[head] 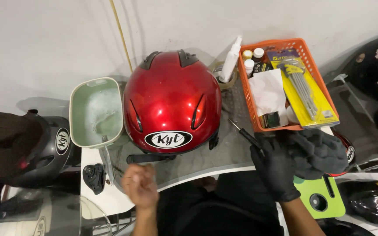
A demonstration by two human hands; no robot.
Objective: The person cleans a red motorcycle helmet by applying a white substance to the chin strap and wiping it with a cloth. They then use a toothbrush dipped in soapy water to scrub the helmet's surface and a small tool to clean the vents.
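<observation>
A glossy red helmet [172, 102] stands in the middle of the frame on a grey mat [230, 146] that covers the white worktop [99, 194]. Its dark strap lies along the lower edge, toward the person.

The right hand [276, 168], in a black glove, is at the lower right of the frame. Its grip is closed around a thin screwdriver [243, 132] with a black handle, and the tip points up and left, near the right side of the helmet but not touching it. Just beside this hand lies a dark grey cloth [318, 153].

The bare left hand [141, 185] is at the lower centre-left, below the strap. It is blurred, the fingers are curled, and I cannot tell if it holds something small.

Left of the helmet is a pale green basin [96, 111] with foamy water. At the upper right is an orange basket [300, 46] with small bottles, a white paper and a set of hex keys in a yellow pack. A white spray bottle [232, 59] stands behind the helmet.

In my judgement, the main risk is the metal tip: if it slips, it can scratch the shiny red paint. Also the helmet is round and nothing holds it, so a push from one side may roll it toward the basin and spill the water.
</observation>
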